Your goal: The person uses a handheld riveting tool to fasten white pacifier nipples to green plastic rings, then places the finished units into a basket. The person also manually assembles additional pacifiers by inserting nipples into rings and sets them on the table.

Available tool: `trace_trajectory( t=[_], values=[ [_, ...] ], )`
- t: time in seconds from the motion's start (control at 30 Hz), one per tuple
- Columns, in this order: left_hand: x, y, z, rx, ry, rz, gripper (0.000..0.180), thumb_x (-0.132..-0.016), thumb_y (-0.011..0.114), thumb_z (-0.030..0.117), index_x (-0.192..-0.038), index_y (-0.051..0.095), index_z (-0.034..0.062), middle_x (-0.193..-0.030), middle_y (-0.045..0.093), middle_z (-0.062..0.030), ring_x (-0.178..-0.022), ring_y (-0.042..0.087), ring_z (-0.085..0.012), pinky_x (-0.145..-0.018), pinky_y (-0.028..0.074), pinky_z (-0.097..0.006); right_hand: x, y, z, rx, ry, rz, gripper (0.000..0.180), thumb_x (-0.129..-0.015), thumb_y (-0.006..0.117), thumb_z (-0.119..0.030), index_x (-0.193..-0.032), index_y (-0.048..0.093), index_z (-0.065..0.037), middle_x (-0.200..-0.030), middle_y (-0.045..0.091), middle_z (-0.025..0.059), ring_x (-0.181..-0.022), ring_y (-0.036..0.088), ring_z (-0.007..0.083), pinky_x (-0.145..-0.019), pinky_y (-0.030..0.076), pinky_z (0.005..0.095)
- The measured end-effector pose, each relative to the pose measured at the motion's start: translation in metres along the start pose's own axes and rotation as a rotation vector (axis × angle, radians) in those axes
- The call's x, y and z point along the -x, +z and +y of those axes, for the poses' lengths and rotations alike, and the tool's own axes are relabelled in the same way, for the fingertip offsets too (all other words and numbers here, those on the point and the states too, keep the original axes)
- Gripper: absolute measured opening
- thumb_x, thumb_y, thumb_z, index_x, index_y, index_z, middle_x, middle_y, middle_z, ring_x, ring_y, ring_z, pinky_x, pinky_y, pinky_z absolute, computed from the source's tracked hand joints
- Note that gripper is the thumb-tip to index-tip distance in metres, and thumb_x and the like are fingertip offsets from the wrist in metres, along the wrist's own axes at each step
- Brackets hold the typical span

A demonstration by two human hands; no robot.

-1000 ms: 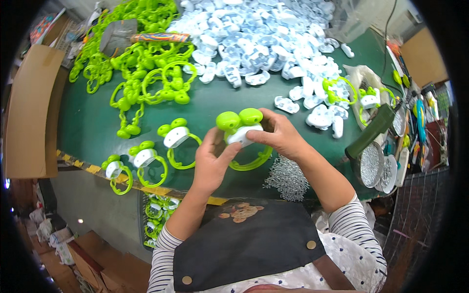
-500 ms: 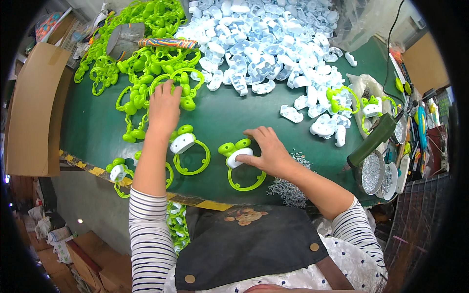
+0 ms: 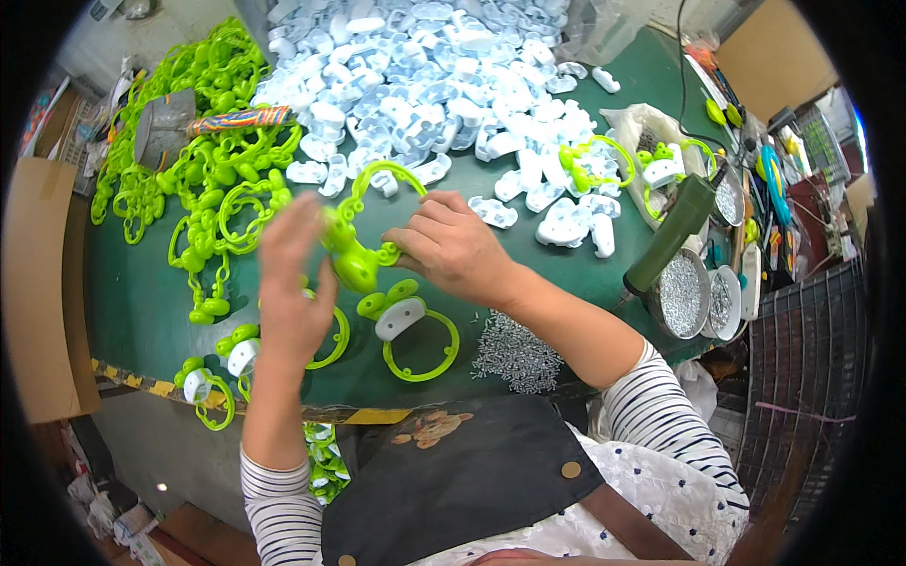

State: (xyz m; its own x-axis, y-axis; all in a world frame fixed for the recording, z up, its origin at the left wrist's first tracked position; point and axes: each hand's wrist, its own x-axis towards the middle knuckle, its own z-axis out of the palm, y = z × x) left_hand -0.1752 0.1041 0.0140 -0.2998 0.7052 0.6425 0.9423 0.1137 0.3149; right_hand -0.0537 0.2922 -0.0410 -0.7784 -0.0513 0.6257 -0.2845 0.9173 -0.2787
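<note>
Both hands hold a green ring toy (image 3: 363, 226) above the green worktop (image 3: 142, 302). Its long axis tilts: bulbous end low near the left hand (image 3: 293, 283), ring arching up-right. The right hand (image 3: 448, 247) pinches it; the left grip looks half-open, blurred.

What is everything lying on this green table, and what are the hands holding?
Green ring part: one, lime, held up between both hands.
Finished rings with white caps: several, near table edge.
Green ring heap: many, lime, far left.
White shells: large pile, far centre.
Screws: small silvery heap, near edge, right.
Screwdriver: one, dark green, right.
Metal dishes: two, right edge.
Cardboard box: brown, left.
Left hand: blurred, beside the part.
Right hand: gripping the part.
</note>
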Motion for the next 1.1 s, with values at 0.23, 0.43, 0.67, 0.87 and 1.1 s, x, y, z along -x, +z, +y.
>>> trace_trajectory(
  t=[0.23,0.43,0.67,0.87,1.1],
  values=[
    [0.02,0.044,0.045,1.073,-0.745,0.116,0.037,-0.091,0.07,0.011,-0.121,0.055,-0.0026,-0.117,0.064,-0.0112,-0.103,0.061,-0.0169,-0.091,0.048,-0.031,0.004,0.015,-0.03,-0.031,0.167,0.186,0.029,-0.074,0.076,-0.021,-0.092,0.06,-0.005,-0.076,0.057,0.0064,-0.076,0.056,0.0259,-0.071,0.042,0.0388],
    [0.012,0.04,0.031,1.008,-0.819,0.137,0.028,-0.102,0.054,0.018,-0.118,0.059,-0.0039,-0.11,0.067,-0.0122,-0.097,0.063,-0.0177,-0.086,0.05,-0.031,0.016,-0.013,-0.031,-0.042,0.165,0.172,0.043,-0.077,0.077,-0.022,-0.114,0.063,-0.006,-0.101,0.065,0.0072,-0.093,0.059,0.0257,-0.082,0.045,0.039],
    [0.011,0.034,0.007,0.922,-0.779,0.225,0.036,-0.106,0.044,0.026,-0.121,0.055,-0.0046,-0.093,0.063,-0.0097,-0.086,0.063,-0.0183,-0.08,0.051,-0.032,0.031,-0.031,0.042,-0.048,0.471,0.261,0.025,-0.082,0.073,-0.016,-0.105,0.067,-0.008,-0.096,0.067,0.0077,-0.092,0.059,0.0289,-0.083,0.046,0.0391],
    [0.009,0.024,-0.001,1.081,-0.866,0.451,0.033,-0.104,0.047,0.028,-0.118,0.056,-0.0006,-0.088,0.056,-0.0049,-0.073,0.051,-0.0126,-0.063,0.041,-0.028,0.01,-0.003,0.078,0.094,0.431,0.117,0.021,-0.086,0.068,-0.017,-0.104,0.067,-0.007,-0.096,0.067,0.0087,-0.093,0.058,0.0291,-0.083,0.047,0.039],
    [0.022,0.015,-0.02,1.176,-0.891,0.498,0.034,-0.104,0.049,0.03,-0.118,0.055,-0.0006,-0.089,0.056,-0.0055,-0.072,0.049,-0.0121,-0.061,0.037,-0.026,-0.03,0.052,0.073,-0.014,0.338,0.013,0.042,-0.083,0.072,-0.021,-0.122,0.059,-0.009,-0.116,0.061,0.0083,-0.103,0.057,0.0303,-0.091,0.047,0.0397]
  ],
)
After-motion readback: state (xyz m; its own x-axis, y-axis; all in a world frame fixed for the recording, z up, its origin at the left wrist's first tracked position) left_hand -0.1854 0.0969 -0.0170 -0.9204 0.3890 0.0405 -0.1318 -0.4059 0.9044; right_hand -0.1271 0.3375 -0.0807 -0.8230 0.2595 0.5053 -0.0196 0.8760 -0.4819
